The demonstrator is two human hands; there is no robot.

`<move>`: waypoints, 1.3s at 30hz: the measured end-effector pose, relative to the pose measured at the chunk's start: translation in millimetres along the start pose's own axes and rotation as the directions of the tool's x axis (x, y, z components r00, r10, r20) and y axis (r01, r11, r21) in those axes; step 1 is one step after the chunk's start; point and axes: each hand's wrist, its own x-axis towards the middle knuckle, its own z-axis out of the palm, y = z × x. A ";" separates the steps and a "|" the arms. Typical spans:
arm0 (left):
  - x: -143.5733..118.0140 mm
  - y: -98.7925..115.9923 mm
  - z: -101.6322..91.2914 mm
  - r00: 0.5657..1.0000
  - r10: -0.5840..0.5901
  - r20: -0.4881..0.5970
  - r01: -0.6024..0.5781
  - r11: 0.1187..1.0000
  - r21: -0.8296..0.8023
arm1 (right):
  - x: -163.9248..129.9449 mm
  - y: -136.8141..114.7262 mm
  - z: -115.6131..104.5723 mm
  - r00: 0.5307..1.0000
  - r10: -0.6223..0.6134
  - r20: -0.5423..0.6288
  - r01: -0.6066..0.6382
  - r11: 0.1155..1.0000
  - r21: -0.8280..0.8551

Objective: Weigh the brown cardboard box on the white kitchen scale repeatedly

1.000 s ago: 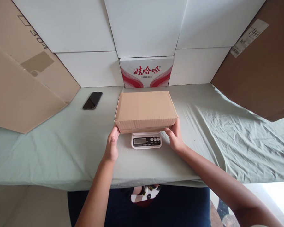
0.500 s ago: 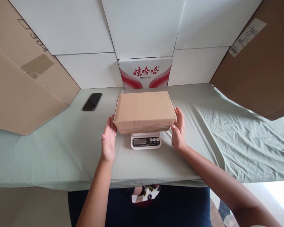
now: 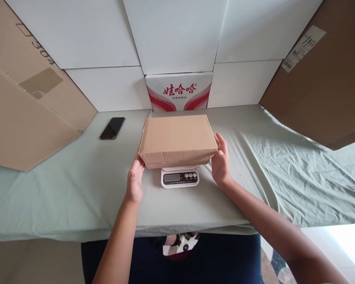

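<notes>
Cardboard box sits on the small digital scale at table centre, your left hand and right hand flat against its ends with fingers pressed together; judge it stiff, dry, probably light, so grip the two short ends low.

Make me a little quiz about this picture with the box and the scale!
1. True or false: the box sits on the scale.
2. What lies on the cloth left of the box? A) phone B) cup C) pen
3. Fill in: the left hand and right hand are at the box's two ____.

Key: 1 true. 2 A, the phone. 3 sides.
</notes>
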 end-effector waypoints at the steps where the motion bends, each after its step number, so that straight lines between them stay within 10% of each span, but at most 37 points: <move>1: -0.1 0.0 0.2 1.000 0.002 0.003 -0.002 1.000 0.008 | -0.8 1.6 -0.6 1.000 -0.001 0.012 0.001 1.000 -0.008; 39: -0.3 11.9 10.0 0.997 -0.026 0.068 0.030 0.998 -0.058 | -17.4 -14.7 13.1 0.984 -0.054 0.171 0.089 0.975 -0.202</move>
